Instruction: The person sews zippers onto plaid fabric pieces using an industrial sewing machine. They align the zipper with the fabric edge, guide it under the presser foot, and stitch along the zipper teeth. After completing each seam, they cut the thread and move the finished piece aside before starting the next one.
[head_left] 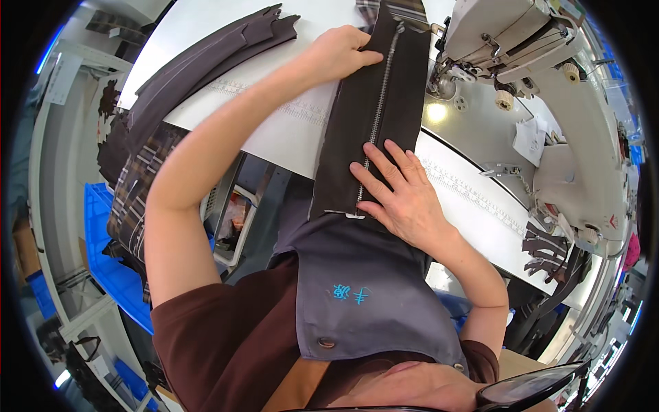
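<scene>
- Pressing dark zippered fabric panel flat on white counter, frame centre.
- Left hand curled on top edge; right hand spread beside zipper.
- Soft, light, limp; grip edges, judged.

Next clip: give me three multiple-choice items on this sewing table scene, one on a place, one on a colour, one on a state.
1. Where does the right hand rest?
A. on the near end of the dark fabric strip, beside the zipper
B. on the sewing machine
C. on the blue bin

2. What colour are the zipper's teeth?
A. red
B. silver
C. yellow

3. How is the left hand placed?
A. hanging off the table
B. lifted in the air, holding scissors
C. pressed on the far end of the strip, near the machine

Answers:
1 A, the right hand's fingers lie spread flat on the strip just right of the zipper.
2 B, the teeth shine metallic against the dark cloth.
3 C, the hand lies on the strip's left edge by the machine.
</scene>
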A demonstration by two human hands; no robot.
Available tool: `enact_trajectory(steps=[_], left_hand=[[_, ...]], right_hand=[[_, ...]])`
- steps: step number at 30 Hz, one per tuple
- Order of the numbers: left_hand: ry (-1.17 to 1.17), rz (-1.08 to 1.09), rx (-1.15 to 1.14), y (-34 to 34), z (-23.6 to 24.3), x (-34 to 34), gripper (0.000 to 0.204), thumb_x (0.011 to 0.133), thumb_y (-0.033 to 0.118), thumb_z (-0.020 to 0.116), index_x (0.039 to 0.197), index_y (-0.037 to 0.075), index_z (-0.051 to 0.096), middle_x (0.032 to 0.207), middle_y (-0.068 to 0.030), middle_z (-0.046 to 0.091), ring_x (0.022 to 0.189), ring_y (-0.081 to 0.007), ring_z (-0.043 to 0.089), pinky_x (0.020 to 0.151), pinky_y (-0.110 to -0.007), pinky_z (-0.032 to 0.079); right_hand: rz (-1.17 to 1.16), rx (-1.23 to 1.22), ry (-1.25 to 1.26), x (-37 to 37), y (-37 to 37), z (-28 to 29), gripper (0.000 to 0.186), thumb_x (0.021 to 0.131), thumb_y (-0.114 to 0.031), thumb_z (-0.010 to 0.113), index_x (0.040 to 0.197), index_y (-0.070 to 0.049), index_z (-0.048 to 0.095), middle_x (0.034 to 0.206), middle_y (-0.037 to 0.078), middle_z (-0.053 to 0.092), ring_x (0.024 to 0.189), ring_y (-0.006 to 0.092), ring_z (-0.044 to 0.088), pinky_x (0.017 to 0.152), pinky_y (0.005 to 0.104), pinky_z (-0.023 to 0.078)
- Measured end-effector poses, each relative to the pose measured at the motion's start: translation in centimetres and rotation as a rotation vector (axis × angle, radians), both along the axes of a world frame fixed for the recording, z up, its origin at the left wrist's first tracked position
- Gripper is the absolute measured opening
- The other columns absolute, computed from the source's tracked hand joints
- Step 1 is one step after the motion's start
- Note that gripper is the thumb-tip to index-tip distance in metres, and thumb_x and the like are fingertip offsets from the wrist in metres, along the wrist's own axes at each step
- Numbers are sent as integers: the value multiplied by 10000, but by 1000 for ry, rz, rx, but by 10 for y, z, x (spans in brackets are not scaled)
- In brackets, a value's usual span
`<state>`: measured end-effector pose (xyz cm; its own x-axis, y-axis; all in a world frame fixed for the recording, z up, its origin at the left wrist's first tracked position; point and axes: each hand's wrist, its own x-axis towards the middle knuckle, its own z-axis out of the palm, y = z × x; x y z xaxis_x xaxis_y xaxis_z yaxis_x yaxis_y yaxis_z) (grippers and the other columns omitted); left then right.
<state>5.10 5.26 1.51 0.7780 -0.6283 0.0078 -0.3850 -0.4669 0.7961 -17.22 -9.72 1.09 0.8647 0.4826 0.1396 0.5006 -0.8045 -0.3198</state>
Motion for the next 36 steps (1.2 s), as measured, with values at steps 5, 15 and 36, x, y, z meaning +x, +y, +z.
enact_trajectory(steps=[5,15,36], left_hand=[[505,487,-995,81,-1,-62,195,886,176,617,1019,34,621,897,-16,639,775,-95,599,678,-232,456],[-3,1414,-732,536,71,-325,374,924,140,537,1247,-42,485,1222,-192,556,1132,-263,550,955,-366,453],[-570,742,581,326,-86,-131,163,742,139,660,867,61,592,801,-126,589,868,-346,604,740,-428,491]], right_hand=[[36,132,-203,-9,-25,-1,511,730,-261,735,1191,-91,596,1341,103,497,1265,346,412,1019,486,328],[-420,48,-350,-3,-115,-10,382,845,-78,619,1222,-44,564,1309,109,528,1272,332,415,1049,422,314],[-800,121,-328,-30,-190,-25,328,918,-204,575,1204,-46,590,1296,105,544,1255,327,429,1042,416,319]])
